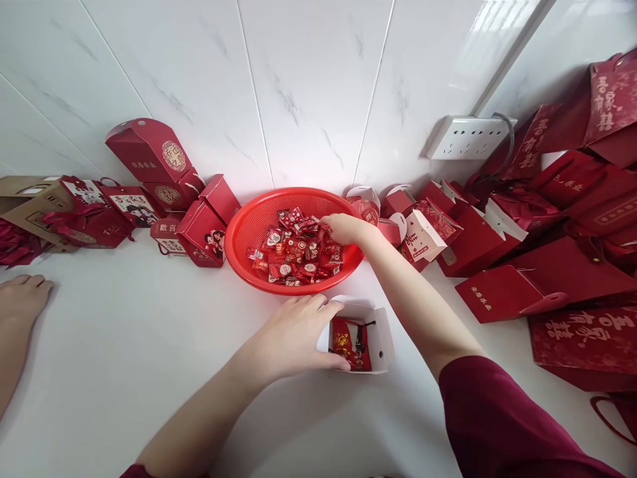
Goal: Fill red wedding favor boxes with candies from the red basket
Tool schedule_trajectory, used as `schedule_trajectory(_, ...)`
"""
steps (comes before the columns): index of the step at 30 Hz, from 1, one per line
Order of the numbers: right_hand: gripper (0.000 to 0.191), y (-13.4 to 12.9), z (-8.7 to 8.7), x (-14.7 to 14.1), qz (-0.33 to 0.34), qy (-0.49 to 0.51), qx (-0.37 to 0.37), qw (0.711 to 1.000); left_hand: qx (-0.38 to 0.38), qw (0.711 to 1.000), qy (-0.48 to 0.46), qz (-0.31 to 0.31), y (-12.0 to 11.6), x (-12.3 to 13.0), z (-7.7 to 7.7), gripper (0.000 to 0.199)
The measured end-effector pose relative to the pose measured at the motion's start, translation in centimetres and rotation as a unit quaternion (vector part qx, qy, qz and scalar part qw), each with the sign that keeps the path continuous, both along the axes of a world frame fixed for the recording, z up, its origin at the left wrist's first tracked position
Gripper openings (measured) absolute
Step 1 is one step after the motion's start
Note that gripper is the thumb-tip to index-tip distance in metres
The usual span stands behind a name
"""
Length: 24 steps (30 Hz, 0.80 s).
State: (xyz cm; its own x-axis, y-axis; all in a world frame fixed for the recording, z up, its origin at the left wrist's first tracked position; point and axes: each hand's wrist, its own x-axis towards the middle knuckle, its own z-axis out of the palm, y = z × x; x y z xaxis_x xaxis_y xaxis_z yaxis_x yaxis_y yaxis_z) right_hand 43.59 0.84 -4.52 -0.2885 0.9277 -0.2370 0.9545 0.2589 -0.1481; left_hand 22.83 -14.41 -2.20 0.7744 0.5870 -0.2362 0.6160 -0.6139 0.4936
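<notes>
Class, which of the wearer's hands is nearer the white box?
Left. The left hand holds the white box; the right hand is in the red basket beyond it.

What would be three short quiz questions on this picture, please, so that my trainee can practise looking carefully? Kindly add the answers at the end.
1. Which hand reaches into the basket?

2. True or false: the box that the left hand holds is empty.

3. Where is the socket strip?
a) inside the basket
b) against the wall
c) inside the box

Key:
1. The right hand.
2. False: red items lie inside.
3. b
</notes>
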Motion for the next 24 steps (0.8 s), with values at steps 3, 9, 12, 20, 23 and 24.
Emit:
schedule_trajectory(3, 0.026, 0.7, -0.1, -0.1, -0.009, -0.049, -0.043, 0.998, -0.001, 1.000, 0.026, 0.001, 0.2, -0.2, -0.2, 0.074)
schedule_trajectory(9, 0.028, 1.1, -1.9, -1.4, 0.020, -0.101, -0.110, 0.989, 0.011, 0.999, 0.052, 0.010, 0.4, -0.5, 0.0, 0.065)
schedule_trajectory(12, 0.029, 1.4, -2.4, -1.8, 0.026, -0.101, -0.119, 0.987, 0.014, 0.998, 0.055, 0.018, 0.4, -0.6, 0.1, 0.062)
schedule_trajectory(20, 0.018, -0.9, -0.7, -0.5, 0.001, 0.033, 0.012, 0.999, 0.030, 0.995, 0.088, 0.047, 0.4, -1.6, 1.0, 0.037)
schedule_trajectory(23, 0.028, -4.4, 0.9, 0.0, 0.005, 0.123, 0.111, 0.986, 0.049, 0.995, 0.075, 0.046, 0.5, -2.1, 1.8, 0.033)
schedule_trajectory(24, 0.030, -6.0, 1.4, 0.1, 0.014, 0.167, 0.140, 0.976, 0.057, 0.995, 0.066, 0.047, 0.5, -2.3, 2.0, 0.031)
